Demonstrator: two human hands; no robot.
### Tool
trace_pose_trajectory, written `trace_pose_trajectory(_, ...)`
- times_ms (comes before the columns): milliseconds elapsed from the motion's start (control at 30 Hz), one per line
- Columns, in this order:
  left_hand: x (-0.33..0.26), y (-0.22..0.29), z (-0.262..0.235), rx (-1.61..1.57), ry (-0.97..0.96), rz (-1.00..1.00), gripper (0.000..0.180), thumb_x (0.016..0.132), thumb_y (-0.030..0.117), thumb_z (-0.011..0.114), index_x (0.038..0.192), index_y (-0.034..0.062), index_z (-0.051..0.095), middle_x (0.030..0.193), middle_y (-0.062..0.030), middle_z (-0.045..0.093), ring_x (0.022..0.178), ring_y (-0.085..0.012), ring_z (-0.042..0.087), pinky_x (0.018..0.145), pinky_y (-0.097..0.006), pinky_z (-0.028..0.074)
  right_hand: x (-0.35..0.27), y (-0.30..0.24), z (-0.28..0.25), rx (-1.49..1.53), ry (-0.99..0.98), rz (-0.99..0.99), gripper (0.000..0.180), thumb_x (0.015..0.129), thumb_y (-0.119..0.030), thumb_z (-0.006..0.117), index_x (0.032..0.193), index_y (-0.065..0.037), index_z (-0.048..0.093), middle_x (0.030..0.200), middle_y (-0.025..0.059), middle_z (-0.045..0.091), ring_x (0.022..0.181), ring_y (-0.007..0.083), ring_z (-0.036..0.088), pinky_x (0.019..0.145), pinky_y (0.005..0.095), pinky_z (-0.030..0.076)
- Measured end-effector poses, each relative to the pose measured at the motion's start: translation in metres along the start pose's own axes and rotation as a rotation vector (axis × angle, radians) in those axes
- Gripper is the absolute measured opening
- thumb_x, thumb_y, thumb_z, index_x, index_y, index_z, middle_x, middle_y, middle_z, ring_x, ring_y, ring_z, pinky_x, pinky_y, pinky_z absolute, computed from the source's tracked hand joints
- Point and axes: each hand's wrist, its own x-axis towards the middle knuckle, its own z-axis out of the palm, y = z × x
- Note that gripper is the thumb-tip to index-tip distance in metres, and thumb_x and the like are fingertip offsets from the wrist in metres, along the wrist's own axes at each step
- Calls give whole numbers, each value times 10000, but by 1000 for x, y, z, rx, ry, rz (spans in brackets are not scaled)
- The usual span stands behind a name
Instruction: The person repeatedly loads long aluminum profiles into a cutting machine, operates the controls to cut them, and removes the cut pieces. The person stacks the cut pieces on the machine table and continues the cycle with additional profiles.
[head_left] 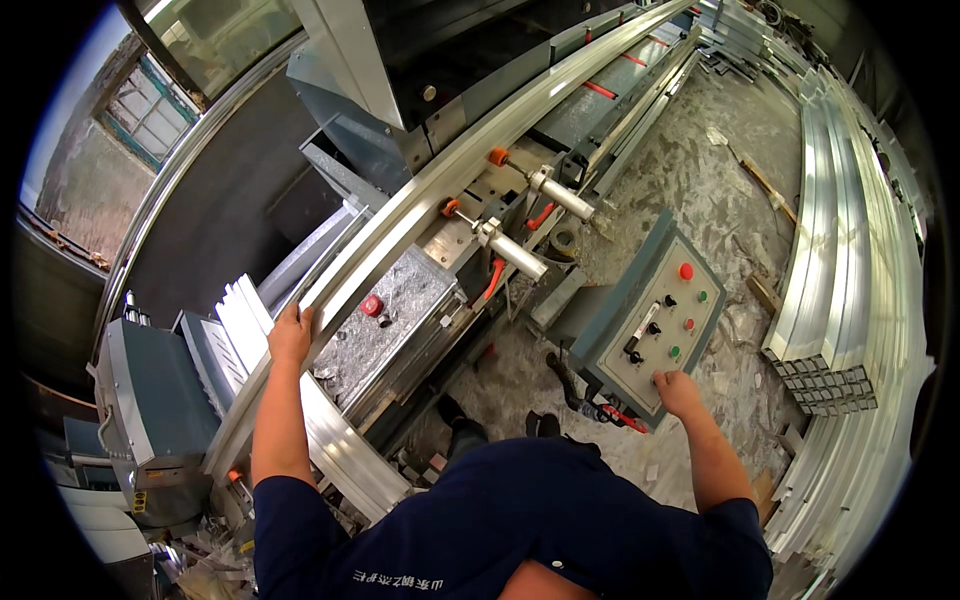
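Observation:
A long silvery metal profile [415, 215] runs diagonally across the machine bed, from the lower left to the far upper right. My left hand [290, 335] is closed over its near part, fingers round the edge. My right hand [678, 393] is curled against the lower right edge of a tilted grey control panel [640, 345]. A thumb or finger touches the panel's face; whether a button lies under it is hidden. Red and green buttons and black knobs stand on that panel. Two clamp cylinders [512, 248] with orange tips [449, 207] face the profile.
Left of the profile stands a grey machine housing [165, 390]. A red stop button [372, 306] sits on a scuffed metal box below the profile. Stacked profiles [825, 220] line the right side. A long-handled tool [770, 187] lies on the dirty floor. Cables hang beneath the panel.

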Motion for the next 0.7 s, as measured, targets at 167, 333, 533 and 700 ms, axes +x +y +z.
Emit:
trace_pose_trajectory(167, -1, -5, 18, 82, 119, -53, 399, 944, 479, 544, 925, 83, 591, 935, -135, 691, 847, -395, 659, 727, -510, 501, -3, -10, -13, 16, -75, 32, 483, 957, -417, 517, 836, 11, 708, 756, 229, 668, 775, 413, 662, 730, 470, 508)
trace_pose_trajectory(333, 0, 18, 9, 95, 84, -95, 380, 939, 457, 556, 930, 84, 630, 1007, -93, 693, 1017, -314, 636, 871, -486, 481, 1, 3, -10, 67, -93, 39, 510, 937, -444, 545, 806, 22, 704, 733, 218, 672, 746, 373, 676, 716, 442, 517)
trace_pose_trajectory(533, 12, -14, 29, 82, 246, 221, 409, 958, 401, 542, 1188, 68, 603, 1220, -133, 630, 1166, -351, 558, 1010, -439, 436, 44, 49, -21, 393, 26, 157, 516, 916, -461, 618, 904, 53, 667, 760, 154, 683, 715, 292, 670, 702, 428, 515)
trace_pose_trajectory(700, 5, 19, -15, -2, -28, -8, 509, 947, 505, 504, 1222, 85, 585, 1112, -151, 677, 1011, -348, 650, 858, -471, 513, 108, 80, -35, 290, 490, 261, 621, 902, -477, 629, 1192, 70, 581, 1136, 237, 645, 997, 334, 646, 850, 428, 504)
